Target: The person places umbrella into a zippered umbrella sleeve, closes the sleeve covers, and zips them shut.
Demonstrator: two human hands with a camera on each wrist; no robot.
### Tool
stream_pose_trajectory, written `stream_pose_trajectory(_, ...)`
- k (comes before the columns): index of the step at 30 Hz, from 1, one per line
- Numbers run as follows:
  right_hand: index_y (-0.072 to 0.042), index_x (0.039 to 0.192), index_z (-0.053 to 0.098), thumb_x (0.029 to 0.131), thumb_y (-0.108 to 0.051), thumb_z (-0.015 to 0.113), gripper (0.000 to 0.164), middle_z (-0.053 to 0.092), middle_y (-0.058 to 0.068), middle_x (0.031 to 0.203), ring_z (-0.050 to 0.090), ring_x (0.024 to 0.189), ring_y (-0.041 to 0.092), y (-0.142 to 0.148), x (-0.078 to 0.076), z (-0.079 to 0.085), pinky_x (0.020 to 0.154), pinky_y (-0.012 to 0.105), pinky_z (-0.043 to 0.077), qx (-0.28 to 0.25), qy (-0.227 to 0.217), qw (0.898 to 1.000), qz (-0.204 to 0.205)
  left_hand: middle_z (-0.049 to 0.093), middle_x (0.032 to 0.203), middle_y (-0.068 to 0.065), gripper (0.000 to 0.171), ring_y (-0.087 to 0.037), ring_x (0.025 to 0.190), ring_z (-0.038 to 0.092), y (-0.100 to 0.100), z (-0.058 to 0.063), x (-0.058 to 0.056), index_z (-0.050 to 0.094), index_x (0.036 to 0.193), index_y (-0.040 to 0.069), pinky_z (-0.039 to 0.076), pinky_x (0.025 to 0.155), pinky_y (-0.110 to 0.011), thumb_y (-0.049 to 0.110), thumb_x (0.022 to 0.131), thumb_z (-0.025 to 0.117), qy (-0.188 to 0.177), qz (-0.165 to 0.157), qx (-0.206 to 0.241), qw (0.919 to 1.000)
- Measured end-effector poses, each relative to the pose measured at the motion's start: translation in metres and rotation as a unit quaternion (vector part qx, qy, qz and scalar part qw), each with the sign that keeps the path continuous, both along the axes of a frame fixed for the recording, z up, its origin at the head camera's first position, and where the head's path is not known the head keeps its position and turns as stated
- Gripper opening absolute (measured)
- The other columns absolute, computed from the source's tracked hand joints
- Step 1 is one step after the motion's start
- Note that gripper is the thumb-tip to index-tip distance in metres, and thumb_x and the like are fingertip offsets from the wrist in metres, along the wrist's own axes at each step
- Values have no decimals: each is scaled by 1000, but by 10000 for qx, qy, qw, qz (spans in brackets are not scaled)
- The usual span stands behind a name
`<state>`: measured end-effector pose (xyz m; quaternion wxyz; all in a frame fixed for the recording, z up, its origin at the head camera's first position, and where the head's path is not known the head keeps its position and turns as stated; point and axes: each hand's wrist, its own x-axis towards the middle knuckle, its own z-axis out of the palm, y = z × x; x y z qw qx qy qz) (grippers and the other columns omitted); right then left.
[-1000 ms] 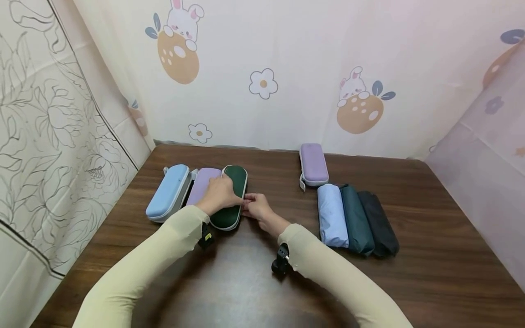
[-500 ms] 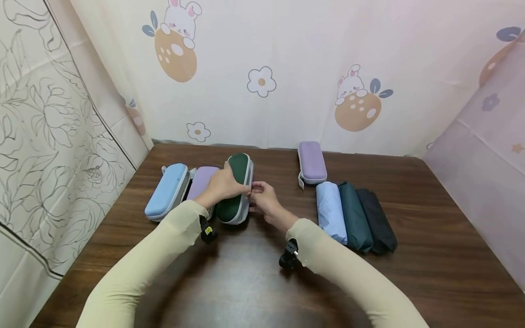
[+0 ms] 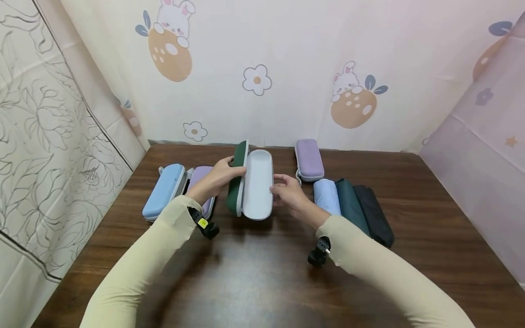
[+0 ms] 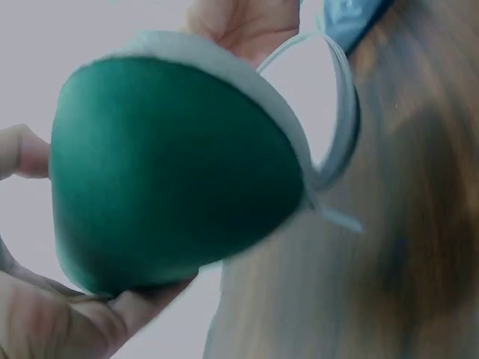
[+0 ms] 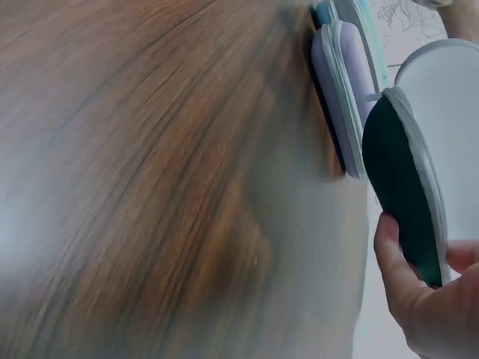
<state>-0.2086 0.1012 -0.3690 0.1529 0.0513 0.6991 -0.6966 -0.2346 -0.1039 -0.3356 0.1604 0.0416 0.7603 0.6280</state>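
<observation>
A dark green zip case (image 3: 237, 182) with a pale lining is spread apart between my hands, over the far middle of the table. My left hand (image 3: 219, 178) grips its green half, thumb on one side and fingers on the other, as the left wrist view shows. My right hand (image 3: 290, 193) pinches the rim of the other half, whose whitish inside (image 3: 257, 184) faces up; I see nothing lying in it. In the right wrist view the right thumb and fingers (image 5: 393, 247) clasp the edge of this half.
Left of my hands lie a light blue case (image 3: 165, 190) and a lilac case (image 3: 201, 175). Another lilac case (image 3: 309, 159) sits at the back right. Near my right forearm are a pale blue rolled bundle (image 3: 326, 196), a dark teal one (image 3: 352, 205) and a black one (image 3: 374, 214).
The green case was closed on the table beside the lilac case. It was tilted, lifted and opened out; my right hand moved right with one half while my left kept the other.
</observation>
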Motion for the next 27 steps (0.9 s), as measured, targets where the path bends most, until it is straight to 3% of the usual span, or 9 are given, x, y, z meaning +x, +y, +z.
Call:
stream_pose_trajectory(5,4,141,36,92,4,47,50,61,23,111,62,79,17,20,9,3,67,31,53,196,59,9998,74,45,132,-20,76,-21,94,53,5,-3,4,22,149,3,50,77,-30,9,81,53,-426,-135,1068,9933)
stream_pose_trajectory(9,7,142,31,91,4,46,53,60,20,106,62,81,19,33,18,7,68,31,54,148,20,9998,135,46,123,-20,73,-17,87,57,11,-7,9,25,146,-5,52,71,-26,5,78,50,-570,-172,1841,9811)
stream_pose_trajectory(13,5,143,31,92,5,44,53,56,24,118,61,87,20,44,23,6,74,35,54,213,-202,9995,75,51,111,-16,68,-14,80,60,17,-14,13,27,141,-10,52,69,-25,3,78,47,-766,-173,2478,9656)
stream_pose_trajectory(18,4,145,27,94,5,44,54,49,28,129,60,90,21,53,26,3,75,37,54,249,-456,9986,72,59,98,-10,56,-15,80,62,20,-27,16,37,132,-12,52,70,-28,3,78,43,-915,-239,2967,9503)
stream_pose_trajectory(27,2,145,30,96,5,45,51,47,26,133,57,99,24,59,34,-8,76,36,54,629,-791,9949,53,62,86,-6,37,-13,71,62,26,-54,28,46,113,-10,52,65,-27,2,78,41,-985,-179,3093,9457)
